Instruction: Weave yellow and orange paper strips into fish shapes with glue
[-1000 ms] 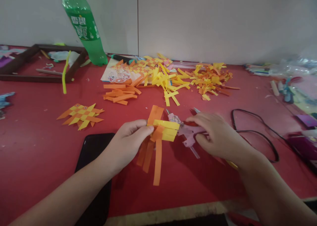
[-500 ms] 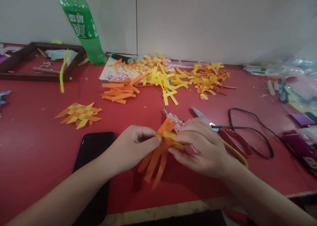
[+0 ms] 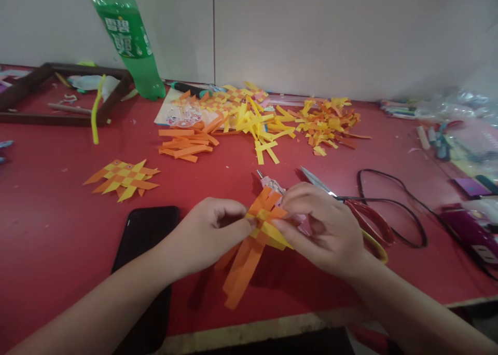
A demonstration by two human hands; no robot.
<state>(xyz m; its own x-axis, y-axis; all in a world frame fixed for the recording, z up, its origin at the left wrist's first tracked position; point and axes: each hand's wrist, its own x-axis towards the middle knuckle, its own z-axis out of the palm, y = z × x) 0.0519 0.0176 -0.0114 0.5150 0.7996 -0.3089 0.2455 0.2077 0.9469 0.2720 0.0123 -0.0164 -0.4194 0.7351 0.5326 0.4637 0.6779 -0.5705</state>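
Orange and yellow woven paper strips are held up between my two hands, above the red table. My left hand pinches the weave's left side between thumb and finger. On the other side my right hand is closed on the strips near their right ends. Long orange tails hang down from the weave. Just behind it lies a pink patterned pen-like item, partly covered. Scissors with red and yellow handles lie beside my right hand, which hides part of them.
A black phone lies under my left forearm. Finished woven paper fish rest at left. Orange strips, yellow strips and scraps sit behind. A green bottle leans by a dark frame. A black cord loops right.
The weave has turned, so more of its checkered face and its yellow strips at lower right show. My right fingers have shifted their hold, and the orange tails sit closer together.
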